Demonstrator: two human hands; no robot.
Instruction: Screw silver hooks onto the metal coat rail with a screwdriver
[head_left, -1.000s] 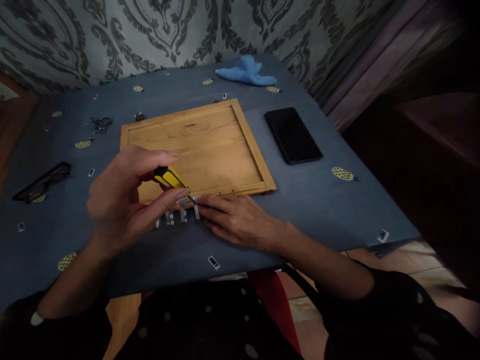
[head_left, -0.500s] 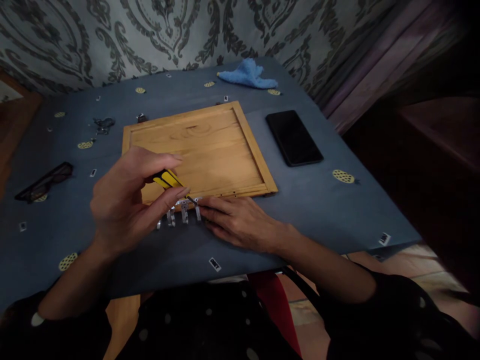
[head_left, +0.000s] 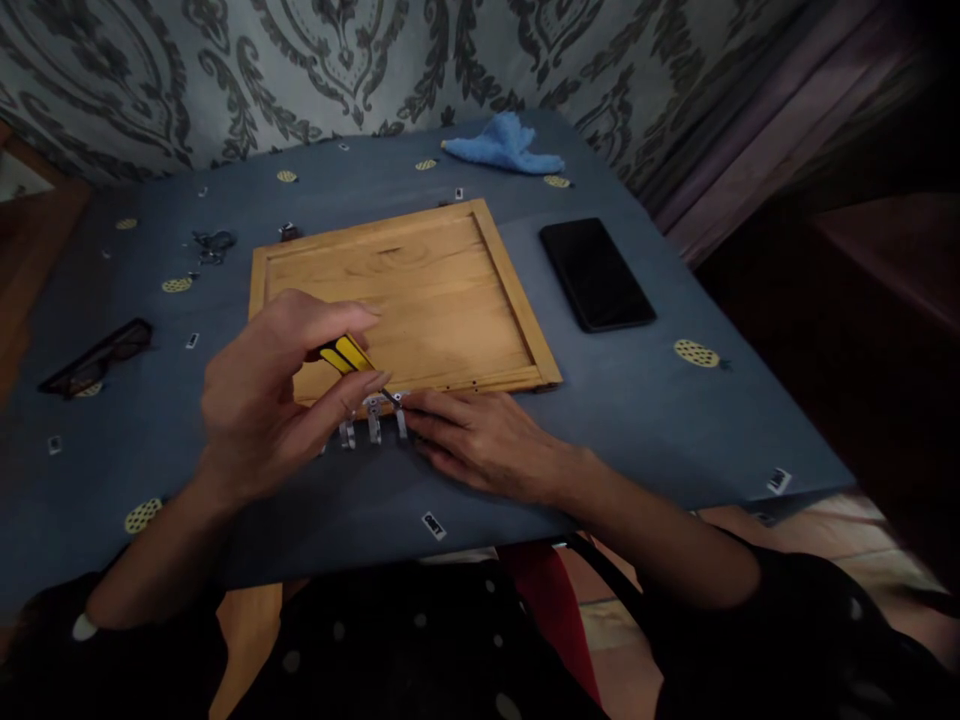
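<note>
My left hand [head_left: 274, 385] is closed round the yellow-and-black handle of a screwdriver [head_left: 346, 354]. The shaft slants down to the right, its tip at a silver metal hook rack [head_left: 374, 422] along the near edge of a framed wooden panel [head_left: 397, 290]. Several hooks of the rack hang over that edge. My right hand [head_left: 491, 440] lies low at the rack's right end, fingers pressed together beside the screwdriver tip. Whether a screw sits between those fingertips is hidden. Small dark holes show in the panel edge just above the right hand.
Right of the panel lies a black phone [head_left: 597, 273]. A blue cloth [head_left: 504, 145] is bunched at the back. Sunglasses [head_left: 97, 358] and small dark metal pieces [head_left: 212, 245] lie to the left. Patterned curtain [head_left: 337, 60] hangs behind the blue tablecloth [head_left: 510, 540].
The view has shifted slightly, so everything sits a little farther right. My left hand has turned a little with the screwdriver; its tip stays at the rack. My right hand keeps its place there.
</note>
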